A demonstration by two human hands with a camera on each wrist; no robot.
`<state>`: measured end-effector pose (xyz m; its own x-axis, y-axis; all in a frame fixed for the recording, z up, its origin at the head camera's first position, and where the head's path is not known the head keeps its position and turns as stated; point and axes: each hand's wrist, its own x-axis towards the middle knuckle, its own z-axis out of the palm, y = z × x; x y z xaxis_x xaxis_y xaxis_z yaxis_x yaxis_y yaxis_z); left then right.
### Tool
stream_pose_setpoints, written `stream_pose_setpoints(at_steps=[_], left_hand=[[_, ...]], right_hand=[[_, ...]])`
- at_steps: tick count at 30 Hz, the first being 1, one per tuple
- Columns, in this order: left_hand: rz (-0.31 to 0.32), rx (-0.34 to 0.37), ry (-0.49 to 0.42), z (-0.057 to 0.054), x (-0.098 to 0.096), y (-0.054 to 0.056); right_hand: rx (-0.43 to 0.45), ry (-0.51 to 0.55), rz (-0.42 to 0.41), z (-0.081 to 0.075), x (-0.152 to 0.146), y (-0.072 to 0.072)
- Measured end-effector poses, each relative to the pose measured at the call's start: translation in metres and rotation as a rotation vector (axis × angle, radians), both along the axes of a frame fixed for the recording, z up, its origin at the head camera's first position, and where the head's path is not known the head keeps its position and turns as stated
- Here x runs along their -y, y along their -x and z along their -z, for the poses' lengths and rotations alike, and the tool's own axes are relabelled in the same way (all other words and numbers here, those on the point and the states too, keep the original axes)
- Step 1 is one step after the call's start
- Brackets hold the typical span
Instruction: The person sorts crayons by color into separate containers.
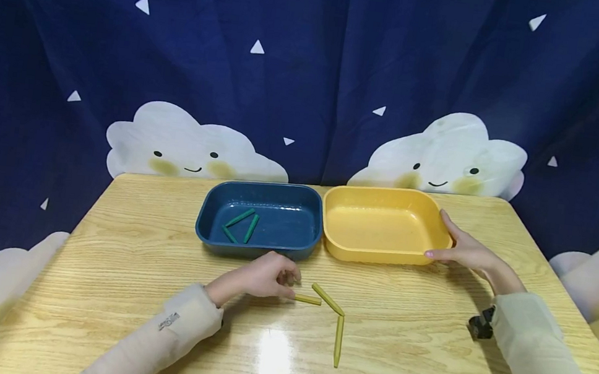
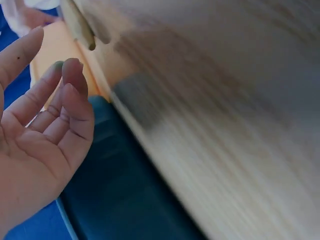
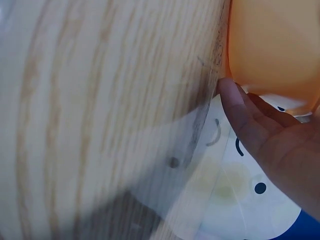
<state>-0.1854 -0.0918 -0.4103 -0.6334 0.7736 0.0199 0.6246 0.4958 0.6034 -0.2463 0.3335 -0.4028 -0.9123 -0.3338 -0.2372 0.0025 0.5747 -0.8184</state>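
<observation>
My left hand (image 1: 268, 275) hovers low over the table with loosely bent fingers, its thumb close to one end of a short yellow crayon (image 1: 308, 300). In the left wrist view a gap shows between the fingertips and a yellow crayon (image 2: 81, 26). Two more yellow crayons lie by it, one slanted (image 1: 328, 299) and one pointing toward me (image 1: 338, 341). My right hand (image 1: 466, 250) rests against the right end of the yellow bin (image 1: 375, 257), thumb at the front corner and fingers along the outer side. In the right wrist view its fingers lie outside the bin wall (image 3: 272, 47).
Left of the yellow bin stands a dark blue bin (image 1: 269, 251), its side close against it. Three green crayons (image 1: 240, 217) lie inside. Behind the wooden table (image 1: 150, 218) hangs a navy curtain (image 1: 313, 76) with clouds and triangles.
</observation>
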Motion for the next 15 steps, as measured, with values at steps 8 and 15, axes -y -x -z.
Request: stream_pose_setpoints(at_steps=[8,15], left_hand=[[0.009,-0.007,0.126,0.0031,-0.0030,-0.0014],[0.025,-0.020,0.177,0.0042,-0.0063,-0.0031]], right_hand=[[-0.001,-0.005,-0.001,-0.0006,0.0012,-0.0005],[-0.002,-0.008,0.001,0.0004,0.0006,-0.0003]])
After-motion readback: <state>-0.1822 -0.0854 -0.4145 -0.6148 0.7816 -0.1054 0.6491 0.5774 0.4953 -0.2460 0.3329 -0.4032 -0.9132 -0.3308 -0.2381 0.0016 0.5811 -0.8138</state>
